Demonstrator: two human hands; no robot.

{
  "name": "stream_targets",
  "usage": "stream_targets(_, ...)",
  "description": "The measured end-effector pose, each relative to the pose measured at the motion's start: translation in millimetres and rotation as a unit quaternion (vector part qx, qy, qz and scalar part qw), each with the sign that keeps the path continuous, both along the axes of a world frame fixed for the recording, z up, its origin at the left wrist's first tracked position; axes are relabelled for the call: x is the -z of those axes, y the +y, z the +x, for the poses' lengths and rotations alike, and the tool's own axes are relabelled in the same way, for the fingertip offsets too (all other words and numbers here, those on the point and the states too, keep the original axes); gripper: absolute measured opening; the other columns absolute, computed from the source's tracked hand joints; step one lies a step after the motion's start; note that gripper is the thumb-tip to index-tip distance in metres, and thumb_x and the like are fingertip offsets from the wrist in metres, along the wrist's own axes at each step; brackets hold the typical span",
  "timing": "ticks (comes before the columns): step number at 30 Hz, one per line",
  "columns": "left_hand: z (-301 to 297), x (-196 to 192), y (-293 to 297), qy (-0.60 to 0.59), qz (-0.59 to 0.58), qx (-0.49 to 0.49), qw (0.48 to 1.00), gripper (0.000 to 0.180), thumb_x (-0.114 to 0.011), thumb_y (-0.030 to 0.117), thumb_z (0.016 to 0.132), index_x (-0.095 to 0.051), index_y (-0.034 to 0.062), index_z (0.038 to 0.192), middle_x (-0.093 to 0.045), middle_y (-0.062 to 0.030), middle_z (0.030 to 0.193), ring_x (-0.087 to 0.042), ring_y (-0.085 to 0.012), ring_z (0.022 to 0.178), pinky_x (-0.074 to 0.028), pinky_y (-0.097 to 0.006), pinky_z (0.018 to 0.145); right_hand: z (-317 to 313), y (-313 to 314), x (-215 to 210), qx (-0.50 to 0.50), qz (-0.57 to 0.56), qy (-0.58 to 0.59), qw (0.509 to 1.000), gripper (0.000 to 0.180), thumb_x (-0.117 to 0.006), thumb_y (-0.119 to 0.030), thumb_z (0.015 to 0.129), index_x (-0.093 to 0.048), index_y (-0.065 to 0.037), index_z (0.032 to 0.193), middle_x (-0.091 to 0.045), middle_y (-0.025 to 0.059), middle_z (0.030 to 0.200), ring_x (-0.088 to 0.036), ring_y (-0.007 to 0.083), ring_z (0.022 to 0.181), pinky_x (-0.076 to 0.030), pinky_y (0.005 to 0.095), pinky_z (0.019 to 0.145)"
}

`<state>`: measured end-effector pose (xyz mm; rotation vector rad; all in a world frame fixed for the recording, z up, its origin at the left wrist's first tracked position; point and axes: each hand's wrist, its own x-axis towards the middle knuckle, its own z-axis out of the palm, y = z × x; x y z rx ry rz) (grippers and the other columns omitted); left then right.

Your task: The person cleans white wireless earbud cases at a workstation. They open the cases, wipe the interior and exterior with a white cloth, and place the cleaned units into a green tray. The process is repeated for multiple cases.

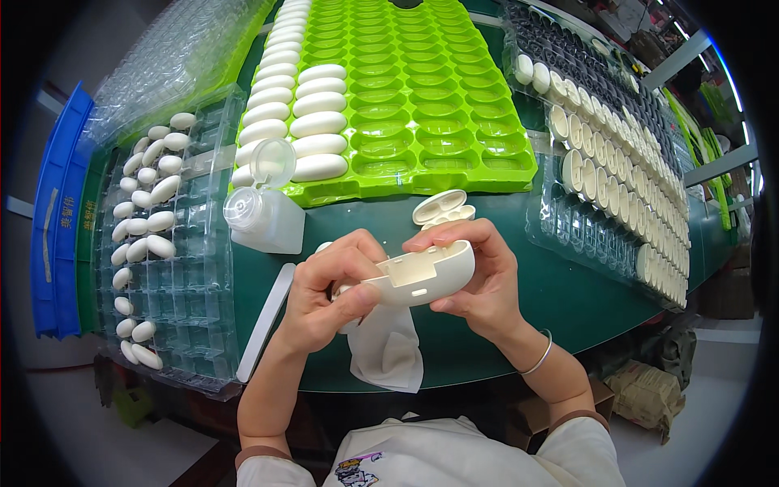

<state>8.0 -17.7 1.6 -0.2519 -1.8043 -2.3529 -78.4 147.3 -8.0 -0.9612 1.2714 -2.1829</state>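
Observation:
A cream-white oval plastic shell (430, 280), hollow, with a rectangular notch in its rim and a small slot in its side, is held above the table between my two hands. My left hand (337, 280) pinches its left end, thumb in front and fingers bent behind. My right hand (483, 280) grips the right end, with fingers along the top and thumb underneath. A white cloth (385, 353) hangs or lies just below my left hand; whether that hand also touches it is unclear. Just beyond my hands sits an open white case (442, 209) with a compartmented inside.
A green tray (406, 174) partly filled with white oval pieces lies ahead. Nearer stand a clear pump bottle (268, 219) and a long white strip (266, 325). Clear trays hold small white cases (154, 221) at left and open cream shells (617, 195) at right. A blue bin (61, 219) stands far left.

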Motion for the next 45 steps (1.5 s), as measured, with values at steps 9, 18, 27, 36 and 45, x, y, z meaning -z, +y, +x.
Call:
stream_targets(9,-1.4,1.3,1.9,-0.029,0.028,-0.029,0.999,0.022,-0.047,0.014,0.086,-0.054,-0.0015,0.071,-0.049,-0.0072,0.075,-0.043,-0.0071,0.049,-0.033,-0.02,0.042,3.9,-6.1,-5.9,0.12,0.029,0.068,0.99,0.052,-0.076,-0.004,0.059,-0.049,-0.006,0.104,-0.053,0.0108,0.106,-0.051,0.0211,0.098,-0.04,0.0342,0.086)
stream_targets(18,-3.9,6.6,5.3,-0.202,0.184,0.012,0.962,0.032,-0.035,0.027,0.09,-0.051,0.0008,0.097,-0.048,-0.0043,0.08,-0.046,-0.0089,0.061,-0.039,-0.023,0.049,-4.1,-2.8,4.7,0.209,0.195,0.3,0.91,0.04,-0.073,-0.004,0.061,-0.057,-0.007,0.098,-0.057,0.0099,0.098,-0.056,0.026,0.088,-0.046,0.033,0.076)
stream_targets(27,-8.5,2.1,7.1,-0.133,0.204,-0.011,0.97,0.054,-0.046,0.009,0.083,-0.024,-0.0011,0.131,-0.038,-0.0069,0.113,-0.04,-0.0161,0.108,-0.03,-0.03,0.094,-8.0,-2.9,-7.2,-0.088,0.104,-0.324,0.936,0.037,-0.047,-0.018,0.088,-0.039,-0.002,0.12,-0.052,0.0112,0.112,-0.054,0.0186,0.1,-0.044,0.0364,0.085)
stream_targets(36,-9.5,-2.5,8.3,-0.083,0.098,-0.097,0.987,0.058,-0.058,-0.003,0.073,-0.033,-0.0028,0.125,-0.047,-0.0082,0.108,-0.046,-0.019,0.106,-0.035,-0.034,0.095,-7.7,-3.7,-3.8,-0.132,0.134,-0.389,0.902,0.041,-0.05,-0.023,0.086,-0.037,-0.003,0.12,-0.051,0.0107,0.112,-0.053,0.0197,0.102,-0.044,0.0373,0.085)
stream_targets(45,-8.5,-2.6,1.8,0.141,-0.268,-0.075,0.95,0.043,-0.07,0.017,0.063,-0.056,0.0055,0.102,-0.05,-0.011,0.11,-0.041,-0.0277,0.114,-0.027,-0.043,0.097,-5.0,0.7,-5.8,-0.127,0.052,-0.381,0.914,0.04,-0.052,-0.019,0.085,-0.035,-0.007,0.118,-0.049,0.013,0.114,-0.05,0.0225,0.105,-0.044,0.0373,0.085)
